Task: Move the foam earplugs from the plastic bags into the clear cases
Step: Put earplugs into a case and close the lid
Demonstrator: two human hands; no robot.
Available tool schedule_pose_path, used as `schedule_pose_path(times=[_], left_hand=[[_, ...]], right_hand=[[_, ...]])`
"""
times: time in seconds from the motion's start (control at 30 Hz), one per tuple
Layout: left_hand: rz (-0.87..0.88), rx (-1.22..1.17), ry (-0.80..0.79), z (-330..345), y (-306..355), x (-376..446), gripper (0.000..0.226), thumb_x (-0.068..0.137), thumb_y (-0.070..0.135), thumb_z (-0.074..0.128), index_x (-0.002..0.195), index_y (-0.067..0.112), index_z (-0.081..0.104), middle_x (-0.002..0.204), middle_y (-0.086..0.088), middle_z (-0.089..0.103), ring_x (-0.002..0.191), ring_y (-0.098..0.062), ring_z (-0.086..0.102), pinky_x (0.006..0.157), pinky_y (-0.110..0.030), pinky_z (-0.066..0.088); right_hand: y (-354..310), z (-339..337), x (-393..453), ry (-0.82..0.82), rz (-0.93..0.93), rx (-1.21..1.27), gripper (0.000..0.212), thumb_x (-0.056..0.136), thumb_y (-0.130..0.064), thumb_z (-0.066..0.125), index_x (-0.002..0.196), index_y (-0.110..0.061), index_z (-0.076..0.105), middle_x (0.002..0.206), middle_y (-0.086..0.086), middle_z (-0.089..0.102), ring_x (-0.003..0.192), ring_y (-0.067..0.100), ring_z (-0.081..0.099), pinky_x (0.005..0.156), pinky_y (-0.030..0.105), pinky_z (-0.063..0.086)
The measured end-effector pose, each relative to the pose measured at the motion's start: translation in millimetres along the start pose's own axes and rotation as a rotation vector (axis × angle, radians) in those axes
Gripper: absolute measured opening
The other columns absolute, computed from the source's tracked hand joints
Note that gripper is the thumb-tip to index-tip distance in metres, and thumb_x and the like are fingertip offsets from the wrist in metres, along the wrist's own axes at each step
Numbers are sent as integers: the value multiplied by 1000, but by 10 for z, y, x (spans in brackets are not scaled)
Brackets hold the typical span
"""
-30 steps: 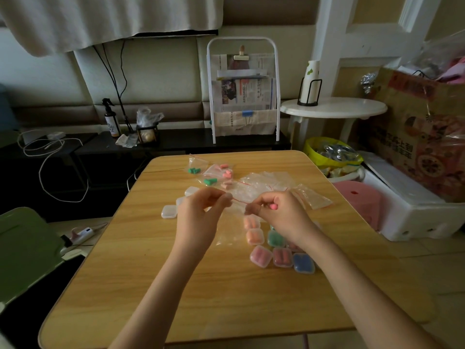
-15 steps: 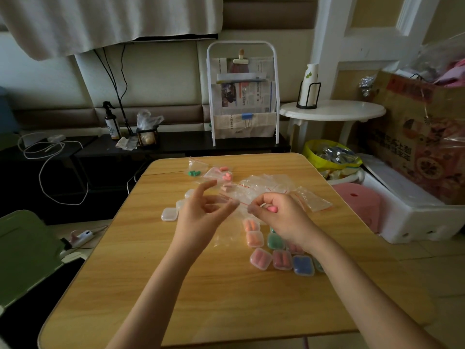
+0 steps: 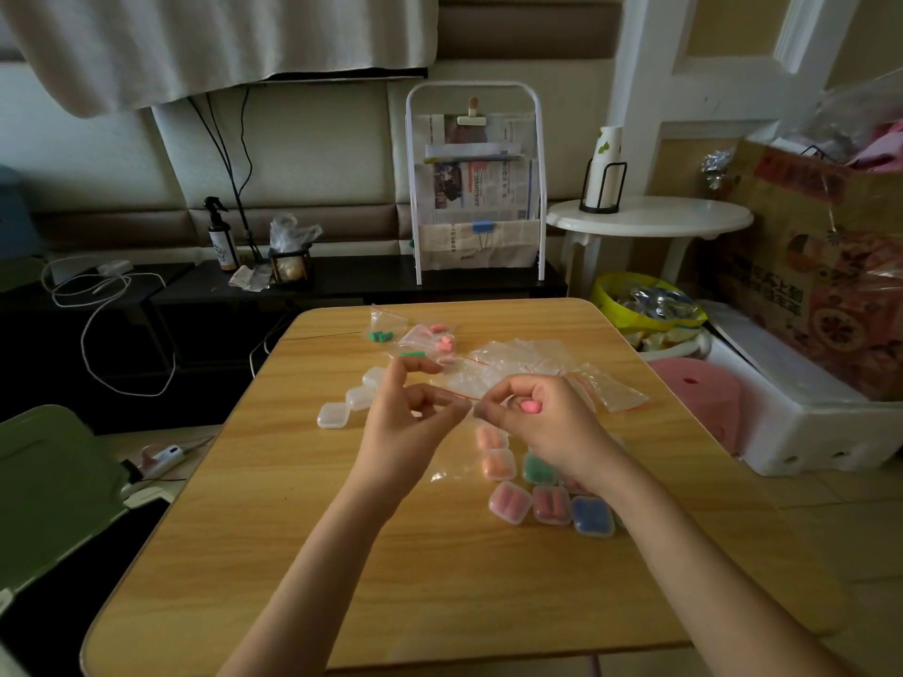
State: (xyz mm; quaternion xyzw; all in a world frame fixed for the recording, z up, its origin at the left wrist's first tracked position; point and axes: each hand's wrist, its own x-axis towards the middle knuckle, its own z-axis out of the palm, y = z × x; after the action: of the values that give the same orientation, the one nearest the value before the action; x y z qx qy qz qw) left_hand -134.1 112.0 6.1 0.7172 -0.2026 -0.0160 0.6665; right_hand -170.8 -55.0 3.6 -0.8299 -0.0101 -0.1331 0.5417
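Both hands pinching one bag mid-table.
Left hand (image 3: 405, 422) and right hand (image 3: 542, 417) pinch plastic bag (image 3: 454, 383); right also holds pink earplug (image 3: 530, 407); near table (image 3: 342, 554) edge bare.

Single view only, head-mounted, wide-angle with curved edges. It looks forward and down over the wooden table (image 3: 303, 505) from the near edge, close enough that both forearms enter from the bottom. It faces the far wall and the magazine rack (image 3: 476, 188).
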Motion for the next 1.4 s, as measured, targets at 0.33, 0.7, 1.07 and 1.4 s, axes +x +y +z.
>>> schedule_pose_path(times=[0.33, 0.7, 1.07, 1.4], left_hand=[[17, -32, 53, -51, 30, -5, 38, 77, 2, 74, 106, 15, 53, 76, -8, 70, 71, -7, 68, 65, -14, 50], [-37, -73, 61, -85, 21, 33, 51, 70, 14, 79, 114, 23, 55, 92, 0, 74, 90, -14, 69, 82, -31, 54], [22, -93, 100, -112, 6, 46, 35, 82, 4, 70, 107, 23, 55, 70, -3, 64, 67, -13, 60, 63, -18, 48], [-42, -70, -73, -67, 25, 21, 32, 81, 15, 71, 109, 22, 57, 92, -6, 73, 88, -17, 69, 85, -35, 54]], right_hand=[[-52, 44, 1, 23, 16, -3, 29, 65, -48, 75, 82, -25, 72, 88, 29, 65, 70, 33, 59, 75, 47, 52], [-15, -27, 17, 88, 29, 83, 17, 78, -33, 75, 82, -18, 68, 63, 8, 42, 58, 19, 35, 60, 26, 36], [-132, -55, -43, -26, 57, 73, 20, 87, -38, 61, 99, -24, 70, 54, -18, 63, 54, 1, 60, 49, 7, 40], [-86, -24, -24, 62, 58, 52, 14, 78, -33, 75, 80, -21, 69, 62, 9, 43, 60, 18, 39, 59, 25, 37]])
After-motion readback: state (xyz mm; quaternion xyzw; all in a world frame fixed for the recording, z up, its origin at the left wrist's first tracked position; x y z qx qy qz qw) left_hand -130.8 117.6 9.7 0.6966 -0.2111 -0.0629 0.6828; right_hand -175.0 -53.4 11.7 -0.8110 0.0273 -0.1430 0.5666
